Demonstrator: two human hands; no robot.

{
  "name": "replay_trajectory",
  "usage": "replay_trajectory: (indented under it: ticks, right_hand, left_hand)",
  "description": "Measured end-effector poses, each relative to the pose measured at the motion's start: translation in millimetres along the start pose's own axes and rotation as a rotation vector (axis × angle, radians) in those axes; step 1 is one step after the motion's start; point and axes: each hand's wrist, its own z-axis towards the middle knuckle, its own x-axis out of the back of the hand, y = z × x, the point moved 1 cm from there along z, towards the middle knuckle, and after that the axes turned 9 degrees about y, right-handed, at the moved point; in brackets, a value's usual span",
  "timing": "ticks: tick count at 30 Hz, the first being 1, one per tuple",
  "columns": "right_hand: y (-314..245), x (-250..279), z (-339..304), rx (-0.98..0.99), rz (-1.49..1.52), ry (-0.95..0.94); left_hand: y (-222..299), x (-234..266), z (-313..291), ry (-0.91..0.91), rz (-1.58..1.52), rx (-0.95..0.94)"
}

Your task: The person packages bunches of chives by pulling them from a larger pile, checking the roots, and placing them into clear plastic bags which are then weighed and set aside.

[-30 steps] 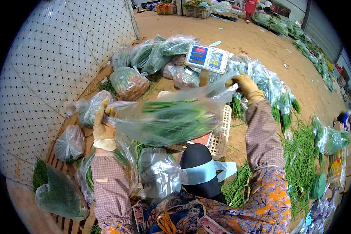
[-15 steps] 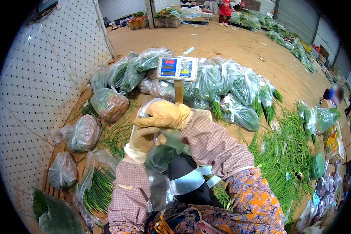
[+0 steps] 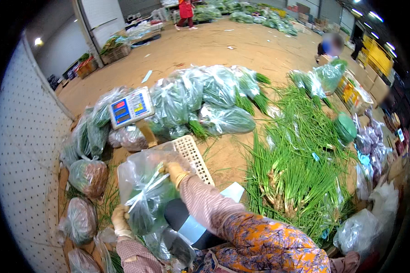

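A clear plastic bag (image 3: 146, 211) with green contents lies in front of me, its film gathered into a white twisted strip. My right hand (image 3: 174, 174), in a tan glove, is closed on the strip's upper end. At the bag's left side my left hand (image 3: 120, 219), also gloved, has its fingers curled on the plastic. Under and behind the bag, a cream plastic crate (image 3: 195, 157) with slotted sides shows its right part. Beyond the crate a weighing scale's display (image 3: 131, 108) stands tilted on a post.
Filled plastic bags of greens (image 3: 218, 86) line the far side, and more bags (image 3: 89, 177) lie left beside the dotted white wall (image 3: 29, 154). A wide heap of loose green stalks (image 3: 300, 168) covers the floor at right. A person in red (image 3: 185, 13) stands far back.
The view has swung to the right. My hands, close together before, are now apart: the left lower at the bag's side, the right on its twisted strip. More of the bag and crate shows.
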Motion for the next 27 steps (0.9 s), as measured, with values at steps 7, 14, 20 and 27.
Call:
replay_trajectory:
  ticks: [7, 14, 20, 27]
  right_hand:
    - [-16.7, -23.5, 13.1, 0.026, 0.447, -0.122]
    - [-88.2, -110.5, -78.3, 0.195, -0.404, -0.726]
    - [-60.7, -34.8, -34.6, 0.864, -0.808, -0.839]
    - [-65.8, -77.1, -60.2, 0.527, -0.45, -0.773]
  left_hand:
    - [17.0, -48.1, 15.0, -0.224, -1.063, 0.06]
    - [85.0, -77.3, -32.8, -0.551, -0.648, 0.079]
    - [83.3, -22.9, 39.1, -0.027, -0.857, 0.142]
    - [115.6, -91.5, -11.6, -0.532, -0.428, 0.128]
